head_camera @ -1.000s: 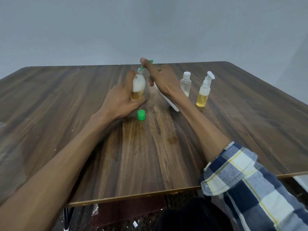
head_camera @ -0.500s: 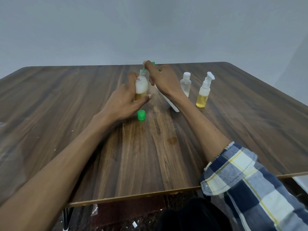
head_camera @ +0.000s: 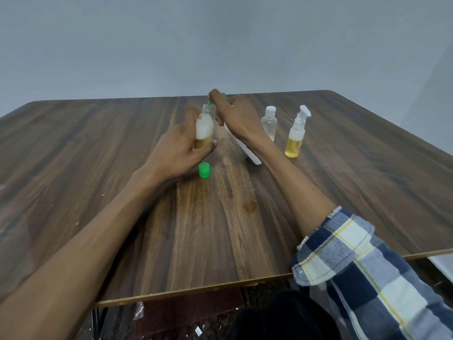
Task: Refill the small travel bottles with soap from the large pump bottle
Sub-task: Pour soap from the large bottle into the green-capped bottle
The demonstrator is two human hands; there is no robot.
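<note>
My left hand (head_camera: 176, 153) is wrapped round the little travel bottle (head_camera: 204, 128), held up under the green nozzle (head_camera: 209, 104), its cap (head_camera: 204, 170) on the table (head_camera: 98, 148). Light, squishy plastic, probably slick, so grip mid-body. My right hand (head_camera: 239, 119) presses the big pump bottle (head_camera: 247, 149), fingers curled.

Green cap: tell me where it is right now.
In the head view, the green cap lies loose on the wooden table, just below the left hand that holds the small bottle.
</note>
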